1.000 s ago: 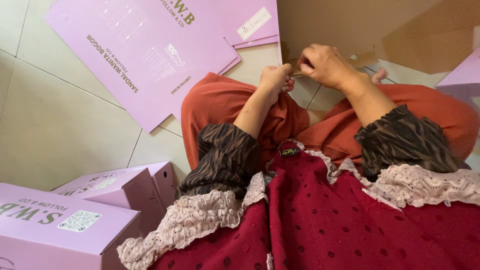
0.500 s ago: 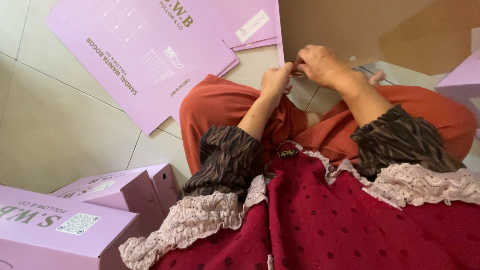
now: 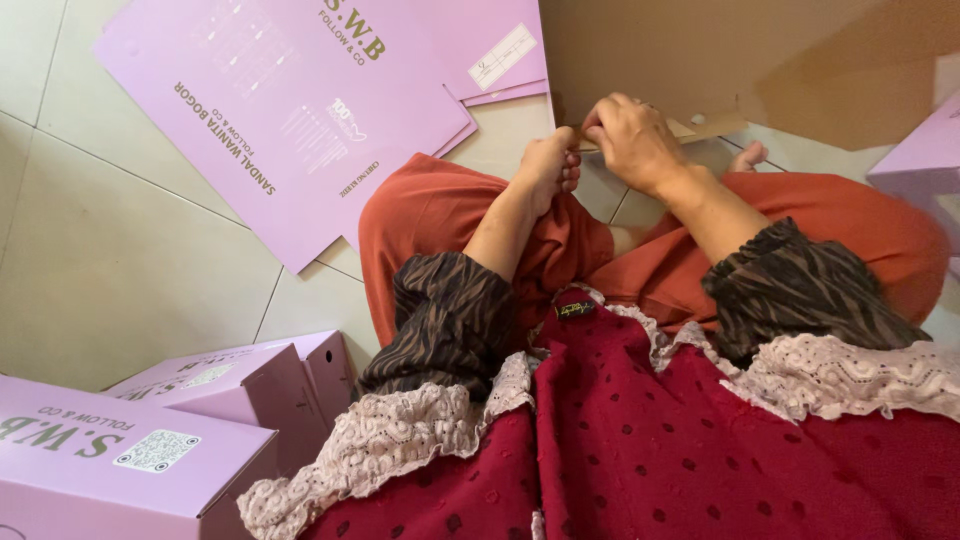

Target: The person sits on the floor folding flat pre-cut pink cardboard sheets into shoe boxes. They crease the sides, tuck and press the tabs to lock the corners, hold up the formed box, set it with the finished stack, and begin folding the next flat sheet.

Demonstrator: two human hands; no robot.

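Note:
I sit on a tiled floor in orange trousers and a dark red dress. My left hand (image 3: 548,165) and my right hand (image 3: 632,140) meet above my knees at the lower left corner of a large flat cardboard sheet (image 3: 720,50), whose brown side faces up. My right hand's fingers curl over the sheet's edge by a small flap (image 3: 708,127). My left hand pinches the same edge just to the left. Exactly what the fingertips hold is hidden.
A flat lilac box blank (image 3: 290,110) lies on the tiles at the upper left, over another one (image 3: 500,50). Folded lilac boxes (image 3: 120,460) (image 3: 270,380) stand at the lower left. Another lilac box (image 3: 925,160) sits at the right edge. A bare toe (image 3: 748,156) shows beside the sheet.
Both hands have shifted slightly up and right, closer to the cardboard edge, with the right hand's fingers folding further over it. The boxes have not moved.

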